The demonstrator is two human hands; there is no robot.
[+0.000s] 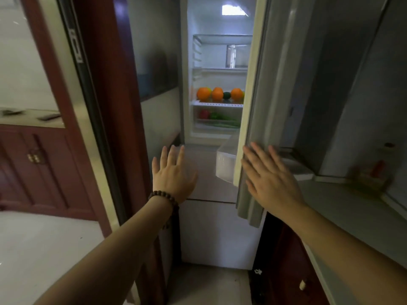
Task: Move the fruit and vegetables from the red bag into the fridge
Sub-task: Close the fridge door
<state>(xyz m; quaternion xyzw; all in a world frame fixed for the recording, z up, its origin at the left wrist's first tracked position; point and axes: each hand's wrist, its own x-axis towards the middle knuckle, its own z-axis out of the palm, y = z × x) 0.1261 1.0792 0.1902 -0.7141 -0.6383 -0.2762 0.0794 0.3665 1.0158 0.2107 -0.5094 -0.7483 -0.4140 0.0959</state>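
Hands: right hand [269, 179] lies flat, fingers straight, against the fridge door [253, 111]; left hand [174, 172] hovers spread, holding nothing.
Progress: produce looks loaded; closing the door seems all that remains.
Produce: oranges [217, 93] sit on a shelf; red and green vegetables [212, 116] lie in the drawer below.
Red bag: not in view.
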